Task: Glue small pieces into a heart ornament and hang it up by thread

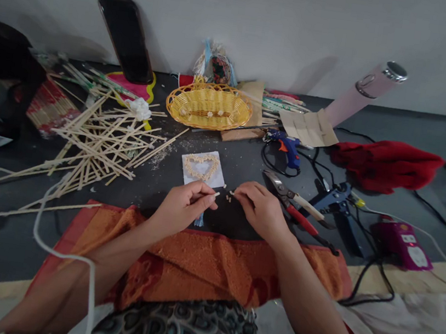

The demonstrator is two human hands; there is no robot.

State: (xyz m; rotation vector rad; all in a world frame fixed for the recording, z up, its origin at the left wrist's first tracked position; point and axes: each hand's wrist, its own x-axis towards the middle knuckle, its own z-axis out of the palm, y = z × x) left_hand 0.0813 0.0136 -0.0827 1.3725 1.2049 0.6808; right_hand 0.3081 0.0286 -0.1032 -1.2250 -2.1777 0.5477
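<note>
The left hand (184, 203) pinches 1 small pale piece (216, 194).

Passable between white card (216, 176) and red-handled cutters (284, 192); blocked left by piled sticks (98, 138), far by yellow basket (211, 99).

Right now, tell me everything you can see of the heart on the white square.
The heart is an outline of small, pale, wood-looking pieces, bumpy along its edge, with white showing inside. It lies flat on a white square on the dark table, just beyond the left hand. Neither hand appears to touch it.
</note>
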